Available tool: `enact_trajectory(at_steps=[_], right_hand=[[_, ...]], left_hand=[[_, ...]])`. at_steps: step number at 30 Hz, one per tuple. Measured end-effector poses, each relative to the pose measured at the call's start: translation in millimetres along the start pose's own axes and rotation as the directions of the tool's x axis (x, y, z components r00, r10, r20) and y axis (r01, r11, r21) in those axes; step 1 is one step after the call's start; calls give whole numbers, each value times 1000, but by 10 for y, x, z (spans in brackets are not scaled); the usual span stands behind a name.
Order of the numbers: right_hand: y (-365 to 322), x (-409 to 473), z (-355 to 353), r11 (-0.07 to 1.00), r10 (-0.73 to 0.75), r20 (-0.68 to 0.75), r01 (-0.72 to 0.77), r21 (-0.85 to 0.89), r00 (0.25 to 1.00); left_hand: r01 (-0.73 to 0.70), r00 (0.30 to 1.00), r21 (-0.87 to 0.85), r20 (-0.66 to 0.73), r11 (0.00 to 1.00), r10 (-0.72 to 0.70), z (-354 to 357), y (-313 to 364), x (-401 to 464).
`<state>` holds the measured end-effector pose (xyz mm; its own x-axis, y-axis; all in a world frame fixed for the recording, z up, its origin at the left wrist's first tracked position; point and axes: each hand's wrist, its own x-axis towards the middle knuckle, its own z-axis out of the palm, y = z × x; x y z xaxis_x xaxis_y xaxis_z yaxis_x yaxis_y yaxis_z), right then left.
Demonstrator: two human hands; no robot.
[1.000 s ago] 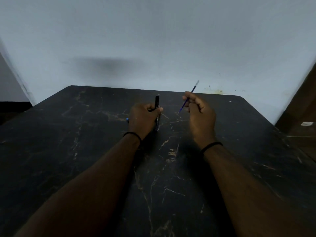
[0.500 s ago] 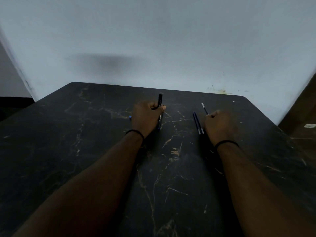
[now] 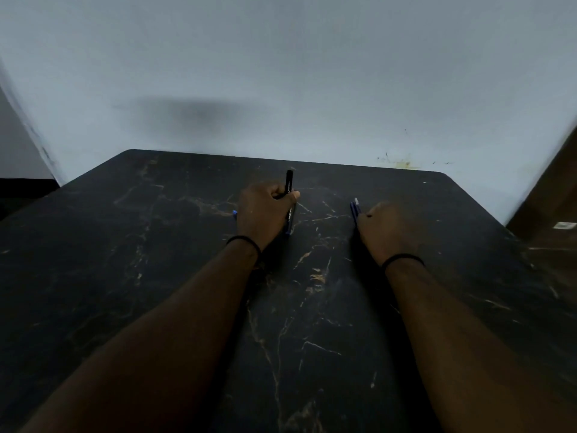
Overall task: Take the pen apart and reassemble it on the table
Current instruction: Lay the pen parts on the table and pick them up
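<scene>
Hands at work on a dark marbled surface [image 3: 312, 339], as I see them through the head camera. My left hand [image 3: 262, 214] rests near the middle of the far half of the surface, its grip curled round a black pen barrel [image 3: 289, 195]. The barrel stands almost upright, its top end rising above the fingers toward the far edge and its lower end reaching the surface beside the heel of the hand. White lettering runs along the barrel, too small to read. A small blue piece [image 3: 234, 213] shows just past the left side of this hand; I cannot tell what part it is, or whether the hand touches it.

My right hand [image 3: 382, 229] lies knuckles-up to the right of the left one, well apart from it, nearer the far right corner. Thin blue refills [image 3: 355, 208] lie on the surface at its fingertips, pointing toward the far edge, one with a pale tip. The fingers are bent over their near ends, but the pictures do not show whether this grip pinches them or merely touches, so I cannot tell its state.

Each wrist carries a black band [image 3: 246, 240]. A pale wall [image 3: 281, 73] rises behind the far edge.
</scene>
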<state>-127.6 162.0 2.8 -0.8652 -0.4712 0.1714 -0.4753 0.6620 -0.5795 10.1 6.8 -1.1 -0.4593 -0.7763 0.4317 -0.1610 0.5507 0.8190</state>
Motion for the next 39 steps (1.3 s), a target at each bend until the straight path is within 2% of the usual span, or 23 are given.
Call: enact_trajectory(at_steps=[5, 18, 25, 31, 39], right_hand=[[-50, -8, 55, 999, -48, -1, 48, -2, 999], [-254, -78, 220, 977, -156, -41, 148, -154, 987], [-207, -63, 153, 990, -120, -60, 116, -75, 991], [-36, -4, 46, 998, 18, -85, -23, -58, 996], [-41, 17, 65, 997, 31, -91, -38, -71, 995]], left_hand=[[10, 1000, 6, -4, 1000, -10, -3, 9, -1], [7, 1000, 25, -22, 1000, -6, 28, -42, 32], [-6, 1000, 13, -7, 1000, 6, 18, -50, 41], [-4, 1000, 22, -10, 1000, 4, 30, -42, 30], [1, 1000, 57, -24, 998, 0, 32, -46, 34]])
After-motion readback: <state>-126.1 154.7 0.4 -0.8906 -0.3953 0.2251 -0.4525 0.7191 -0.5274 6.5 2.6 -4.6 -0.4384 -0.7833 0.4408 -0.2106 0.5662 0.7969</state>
